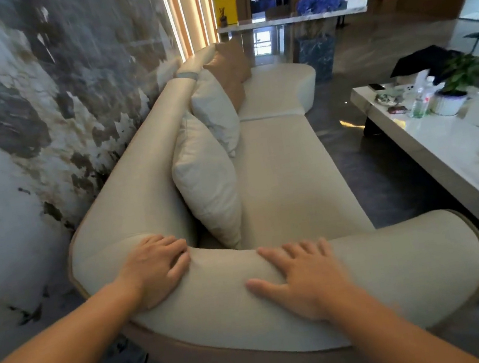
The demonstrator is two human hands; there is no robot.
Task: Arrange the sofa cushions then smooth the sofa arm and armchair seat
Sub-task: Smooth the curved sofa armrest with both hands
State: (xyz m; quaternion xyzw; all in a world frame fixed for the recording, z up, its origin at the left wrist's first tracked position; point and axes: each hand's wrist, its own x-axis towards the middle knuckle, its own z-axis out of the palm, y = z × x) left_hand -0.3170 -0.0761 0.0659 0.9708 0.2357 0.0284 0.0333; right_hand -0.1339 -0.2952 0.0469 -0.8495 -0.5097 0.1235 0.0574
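Note:
I stand at the end of a cream sofa, above its padded arm point(399, 275). My left hand point(158, 269) lies flat on the arm's left part, fingers slightly curled over its inner edge. My right hand point(301, 277) rests palm down on the middle of the arm, fingers spread. Neither hand holds anything. Along the sofa back point(148, 151) lean two cream cushions, the near one point(207, 182) upright and the second point(216, 110) behind it, followed by a tan cushion point(231, 68). The seat point(289, 174) stretches away from me.
A marbled wall point(21, 104) runs close along the sofa's left. A low white coffee table point(430, 148) with a potted plant point(458, 80), bottles and small items stands to the right, across a dark floor strip. A console with blue flowers point(318, 4) stands at the far end.

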